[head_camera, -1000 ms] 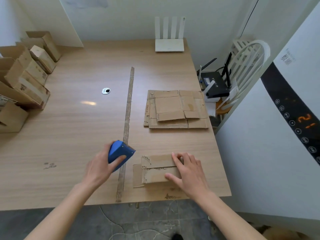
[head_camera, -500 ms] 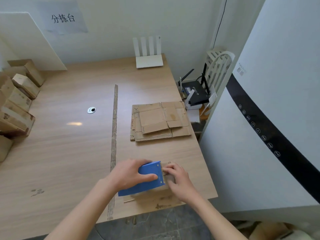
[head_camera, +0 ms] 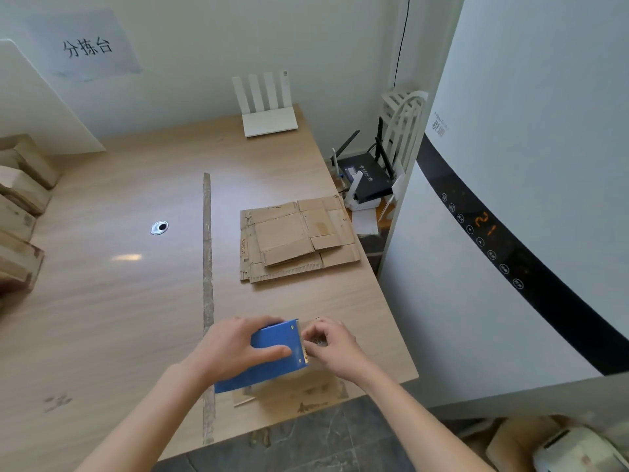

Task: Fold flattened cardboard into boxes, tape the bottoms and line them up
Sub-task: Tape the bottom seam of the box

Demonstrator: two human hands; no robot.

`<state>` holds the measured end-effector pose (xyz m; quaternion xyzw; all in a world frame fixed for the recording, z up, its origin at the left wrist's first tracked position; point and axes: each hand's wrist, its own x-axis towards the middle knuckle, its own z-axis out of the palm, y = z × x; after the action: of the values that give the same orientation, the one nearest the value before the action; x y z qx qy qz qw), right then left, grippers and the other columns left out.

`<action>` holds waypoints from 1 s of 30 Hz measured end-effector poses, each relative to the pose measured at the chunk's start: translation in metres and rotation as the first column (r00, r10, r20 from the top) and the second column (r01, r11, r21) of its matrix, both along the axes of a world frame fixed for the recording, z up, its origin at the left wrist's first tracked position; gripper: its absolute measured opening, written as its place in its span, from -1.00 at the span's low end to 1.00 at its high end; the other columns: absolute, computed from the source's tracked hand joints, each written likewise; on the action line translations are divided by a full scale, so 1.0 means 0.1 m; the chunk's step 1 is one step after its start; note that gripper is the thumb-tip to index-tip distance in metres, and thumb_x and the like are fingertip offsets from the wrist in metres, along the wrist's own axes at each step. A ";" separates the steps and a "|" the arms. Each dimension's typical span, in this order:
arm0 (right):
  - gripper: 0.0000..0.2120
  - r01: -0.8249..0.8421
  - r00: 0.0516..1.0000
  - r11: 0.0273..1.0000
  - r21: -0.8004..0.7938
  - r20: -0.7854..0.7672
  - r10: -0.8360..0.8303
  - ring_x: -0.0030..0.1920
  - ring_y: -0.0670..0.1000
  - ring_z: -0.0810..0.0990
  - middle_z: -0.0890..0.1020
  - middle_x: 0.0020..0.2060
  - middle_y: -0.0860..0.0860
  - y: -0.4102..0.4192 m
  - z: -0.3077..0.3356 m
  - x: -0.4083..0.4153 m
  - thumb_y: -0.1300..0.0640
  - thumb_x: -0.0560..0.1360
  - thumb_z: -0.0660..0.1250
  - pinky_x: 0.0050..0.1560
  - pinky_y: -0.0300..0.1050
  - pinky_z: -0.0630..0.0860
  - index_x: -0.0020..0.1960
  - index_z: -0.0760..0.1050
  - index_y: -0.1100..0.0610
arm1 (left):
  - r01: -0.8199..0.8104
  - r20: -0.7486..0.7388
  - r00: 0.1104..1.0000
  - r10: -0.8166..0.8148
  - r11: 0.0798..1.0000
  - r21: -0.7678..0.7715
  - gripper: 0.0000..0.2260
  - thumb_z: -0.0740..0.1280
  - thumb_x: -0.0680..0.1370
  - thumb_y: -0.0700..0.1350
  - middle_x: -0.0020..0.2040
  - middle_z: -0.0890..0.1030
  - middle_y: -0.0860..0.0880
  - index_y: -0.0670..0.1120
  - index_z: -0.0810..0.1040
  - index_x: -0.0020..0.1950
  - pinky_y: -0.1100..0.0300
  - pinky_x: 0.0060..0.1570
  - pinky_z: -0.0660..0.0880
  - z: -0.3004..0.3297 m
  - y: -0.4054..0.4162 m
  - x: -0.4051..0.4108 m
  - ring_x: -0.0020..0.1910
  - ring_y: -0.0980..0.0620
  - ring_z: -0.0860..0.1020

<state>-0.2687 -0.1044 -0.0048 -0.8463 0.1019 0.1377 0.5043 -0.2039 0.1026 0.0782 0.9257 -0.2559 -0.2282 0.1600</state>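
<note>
Taping time near the bottom edge of the table

The left hand is gripping the blue tape dispenser, long axis running lower left to upper right, toothed end pointing right. The right hand is curling its fingers at that end, pinching something I can't make out. Cardboard is lying under both, close to the table edge. The flat stack is sitting center-right; folded boxes are lining the left edge.
</note>
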 end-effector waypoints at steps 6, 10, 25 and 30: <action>-0.92 0.173 0.985 0.985 -0.026 -0.016 -0.174 -0.11 -0.18 0.63 0.70 -0.16 -0.14 -0.04 0.11 -0.08 0.06 0.55 0.45 -0.05 -0.24 0.57 -0.13 0.63 -0.06 | 0.072 0.027 0.997 -0.075 0.994 0.087 -0.45 0.21 0.47 0.47 -0.06 0.57 0.27 0.36 0.35 0.43 0.30 -0.19 0.47 0.02 -0.04 0.01 -0.15 0.19 0.57; -0.93 0.318 0.938 0.943 -0.096 -0.109 -0.328 -0.05 -0.08 0.68 0.70 -0.14 -0.09 -0.43 0.03 -0.21 0.07 0.60 0.39 0.04 -0.13 0.60 -0.06 0.58 -0.01 | 0.070 0.038 0.996 -0.078 0.981 0.182 -0.40 0.20 0.45 0.50 -0.05 0.57 0.22 0.32 0.40 0.43 0.22 -0.12 0.52 -0.03 0.12 0.03 -0.13 0.17 0.56; -0.81 0.451 0.877 0.809 0.378 -0.357 -0.322 -0.16 0.07 0.74 0.63 0.06 0.18 -0.46 -0.12 -0.30 0.14 0.64 0.37 -0.06 -0.07 0.71 0.14 0.54 0.27 | 0.043 0.141 0.989 -0.053 0.996 0.072 -0.50 0.20 0.43 0.50 -0.23 0.48 0.39 0.38 0.44 0.33 0.39 -0.31 0.35 -0.08 0.21 -0.03 -0.29 0.30 0.52; -0.81 0.448 0.872 0.812 0.373 -0.385 -0.303 -0.16 0.07 0.76 0.63 0.02 0.15 -0.42 -0.18 -0.32 0.14 0.65 0.35 -0.02 -0.03 0.71 0.14 0.52 0.27 | 0.029 0.149 0.988 -0.032 0.999 0.018 -0.44 0.16 0.36 0.55 -0.23 0.56 0.37 0.41 0.47 0.29 0.39 -0.31 0.40 -0.13 0.27 -0.04 -0.29 0.30 0.55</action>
<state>-0.3012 -0.1465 -0.0232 -0.6361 0.3116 0.1839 0.6816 -0.2081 0.1300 0.0650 0.9373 -0.2795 -0.1627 0.1298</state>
